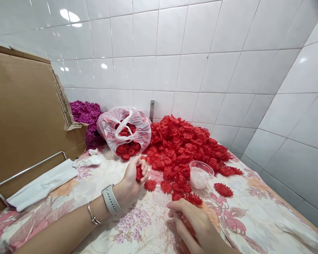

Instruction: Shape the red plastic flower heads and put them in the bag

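My left hand (pixel 135 174), with a pale watch band and a silver bracelet at the wrist, is wrapped round a red fabric flower (pixel 139 173); part of it shows between the palm and fingers. To the lower right, my right hand (pixel 194 220) hovers low over the cloth, fingers loosely bent and apart, with no thing visible in them. Just past its fingertips lie loose red flowers (pixel 179 187), spilling from a large red heap (pixel 185 144). Something red shows partly beneath the right hand. Beside the heap stands a clear plastic cup (pixel 200 174) with whitish contents.
A knotted clear bag (pixel 124 132) of red flowers sits left of the heap. Behind it is a purple flower pile (pixel 86 116). Cardboard (pixel 23 106), a metal wire frame (pixel 29 169) and white paper (pixel 46 183) occupy the left. Tiled walls (pixel 169 70) bound the floral-covered table (pixel 137 218).
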`<act>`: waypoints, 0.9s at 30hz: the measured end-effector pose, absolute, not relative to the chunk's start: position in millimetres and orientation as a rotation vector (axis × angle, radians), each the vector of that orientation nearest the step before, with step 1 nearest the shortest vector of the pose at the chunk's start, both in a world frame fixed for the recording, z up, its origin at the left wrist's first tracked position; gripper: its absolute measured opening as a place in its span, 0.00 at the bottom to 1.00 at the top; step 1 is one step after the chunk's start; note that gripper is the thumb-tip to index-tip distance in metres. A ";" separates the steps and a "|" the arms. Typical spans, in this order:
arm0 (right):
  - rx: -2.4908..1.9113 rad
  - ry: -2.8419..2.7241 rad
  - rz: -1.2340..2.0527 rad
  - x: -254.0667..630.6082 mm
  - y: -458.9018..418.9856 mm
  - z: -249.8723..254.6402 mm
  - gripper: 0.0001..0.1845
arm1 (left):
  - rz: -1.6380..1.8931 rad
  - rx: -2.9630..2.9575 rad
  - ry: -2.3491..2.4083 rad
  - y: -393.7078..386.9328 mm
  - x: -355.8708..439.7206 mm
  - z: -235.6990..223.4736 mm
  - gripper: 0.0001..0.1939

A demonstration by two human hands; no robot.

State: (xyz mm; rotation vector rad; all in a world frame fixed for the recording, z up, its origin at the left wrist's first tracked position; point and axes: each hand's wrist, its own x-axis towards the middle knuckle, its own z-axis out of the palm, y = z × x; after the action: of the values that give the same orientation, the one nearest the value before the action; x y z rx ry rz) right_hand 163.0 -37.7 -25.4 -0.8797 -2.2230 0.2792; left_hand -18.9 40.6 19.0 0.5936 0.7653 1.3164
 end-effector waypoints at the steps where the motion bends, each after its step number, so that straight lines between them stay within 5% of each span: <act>1: -0.874 -2.216 0.267 162.3 -37.5 -24.8 0.11 | 1.316 0.607 0.775 40.3 -19.1 19.2 0.27; 10: -0.873 -2.218 0.126 157.0 -34.6 -8.2 0.11 | 1.125 0.636 0.830 34.9 -15.9 23.7 0.24; 18: -1.716 -2.201 0.106 197.1 35.0 73.6 0.12 | 1.057 0.678 0.893 36.3 -13.9 19.8 0.19; 20: -1.832 -2.298 0.203 198.7 49.5 79.9 0.07 | 1.052 0.711 0.848 35.4 -13.5 20.9 0.16; 27: -2.125 -2.452 0.344 182.5 59.8 76.6 0.15 | 1.076 0.831 0.731 34.4 -12.3 21.3 0.06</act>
State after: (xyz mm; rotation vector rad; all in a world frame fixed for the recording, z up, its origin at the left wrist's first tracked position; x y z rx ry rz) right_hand 182.5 59.8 76.6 -2.1253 -2.4517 0.3435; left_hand -12.3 34.4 21.3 0.8307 0.7311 1.0759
